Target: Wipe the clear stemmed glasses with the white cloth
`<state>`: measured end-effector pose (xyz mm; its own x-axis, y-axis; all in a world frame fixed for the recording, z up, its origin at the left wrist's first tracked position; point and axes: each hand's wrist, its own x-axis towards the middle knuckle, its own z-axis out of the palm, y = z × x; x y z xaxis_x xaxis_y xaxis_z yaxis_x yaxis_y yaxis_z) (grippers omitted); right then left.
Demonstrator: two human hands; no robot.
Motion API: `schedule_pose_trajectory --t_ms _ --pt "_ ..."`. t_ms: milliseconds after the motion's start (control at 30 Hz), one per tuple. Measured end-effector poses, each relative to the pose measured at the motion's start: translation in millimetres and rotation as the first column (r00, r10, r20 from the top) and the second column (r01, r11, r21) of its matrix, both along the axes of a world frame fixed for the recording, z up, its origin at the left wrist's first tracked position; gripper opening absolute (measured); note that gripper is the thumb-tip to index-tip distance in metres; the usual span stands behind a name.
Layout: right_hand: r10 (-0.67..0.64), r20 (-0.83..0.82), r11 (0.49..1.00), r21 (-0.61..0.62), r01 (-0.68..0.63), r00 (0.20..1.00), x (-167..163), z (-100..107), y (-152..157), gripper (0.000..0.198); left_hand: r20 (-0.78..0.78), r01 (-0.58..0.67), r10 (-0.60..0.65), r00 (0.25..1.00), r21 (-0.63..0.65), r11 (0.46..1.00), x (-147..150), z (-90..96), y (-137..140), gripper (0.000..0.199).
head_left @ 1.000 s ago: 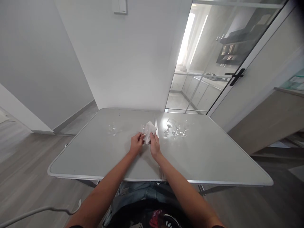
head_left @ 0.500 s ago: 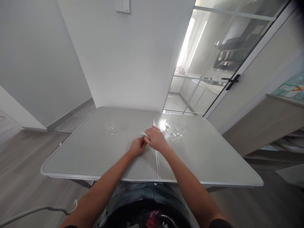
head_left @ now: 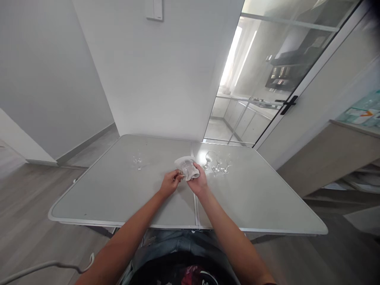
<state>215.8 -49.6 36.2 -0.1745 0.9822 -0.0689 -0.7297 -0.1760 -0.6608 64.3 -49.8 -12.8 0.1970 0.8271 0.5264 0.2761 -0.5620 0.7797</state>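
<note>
Over the middle of the table (head_left: 118, 194), my right hand (head_left: 198, 180) cups a white cloth (head_left: 179, 161) from the right and below. A clear stemmed glass (head_left: 187, 168) lies tilted in the cloth, its bowl against the fabric. My left hand (head_left: 170, 182) pinches the glass at its stem or foot end, just left of the cloth; the fingers partly hide that end. Just right of my right hand, three clear stemmed glasses stand in a row: one glass (head_left: 207, 160), a second glass (head_left: 216, 166) and a third glass (head_left: 226, 166).
Another clear glass (head_left: 137, 161) stands on the left half of the table. A white wall (head_left: 160, 87) rises behind the table, with a glazed door (head_left: 255, 79) at the right. At the lower left hangs a pale cable (head_left: 53, 264). A shelf unit (head_left: 335, 154) stands on the right.
My right hand has turned from palm down over the cloth to palm up beneath it. Cloth and glass, mostly covered before, now show. My left hand keeps its hold at nearly the same place.
</note>
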Motion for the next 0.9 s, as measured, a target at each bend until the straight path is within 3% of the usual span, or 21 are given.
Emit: schedule_pose_trajectory --t_ms 100,200,267,333,400,433,500,600,667,733,800,900 --pt "-0.21 0.038 0.978 0.015 0.209 0.977 -22 -12 -15 0.028 0.071 -0.07 0.075 0.995 -0.068 0.995 -1 1.1 2 0.036" --pt "-0.385 0.31 0.916 0.245 0.319 0.869 -33 -21 -31 0.041 0.122 -0.132 0.148 0.981 -0.13 0.983 -3 3.3 2 0.034" --pt "-0.485 0.529 0.831 0.526 0.179 0.696 -31 -21 -38 0.047 0.14 -0.144 0.165 0.976 -0.147 0.979 -4 3.9 3 0.034" --pt "-0.627 0.633 0.673 0.734 -0.094 0.453 -25 -17 -40 0.051 0.145 -0.17 0.189 0.971 -0.136 0.976 -4 2.2 4 0.031" --pt "-0.751 0.62 0.523 0.768 -0.369 0.227 -18 -9 -36 0.052 0.14 -0.193 0.209 0.968 -0.119 0.974 -4 -2.3 6 0.029" --pt "-0.79 0.596 0.473 0.739 -0.479 0.14 -15 -4 -32 0.051 0.126 -0.196 0.209 0.97 -0.107 0.975 -4 -5.1 7 0.028" --pt "-0.836 0.549 0.421 0.661 -0.621 0.019 -10 7 -24 0.045 0.048 -0.181 0.184 0.982 -0.067 0.981 -3 -10.6 10 0.025" --pt "-0.833 0.544 0.451 0.567 -0.689 -0.097 -5 26 -11 0.028 -0.096 -0.158 0.156 0.983 -0.006 0.987 -2 -13.9 12 0.023" --pt "-0.776 0.613 0.525 0.502 -0.687 -0.145 -1 39 -1 0.02 -0.166 -0.131 0.131 0.977 0.009 0.991 -1 -11.7 9 0.021" --pt "-0.651 0.747 0.628 0.428 -0.65 -0.137 7 49 9 0.017 -0.227 -0.088 0.089 0.97 0.017 0.996 -1 -7.3 5 0.02" --pt "-0.463 0.886 0.725 0.368 -0.583 -0.016 16 54 21 0.019 -0.265 -0.047 0.051 0.963 0.021 0.999 -1 -2.6 1 0.019" --pt "-0.137 0.914 0.856 0.304 -0.418 0.383 28 48 33 0.026 -0.248 -0.021 0.026 0.968 0.022 1.0 -2 2.2 -3 0.021"
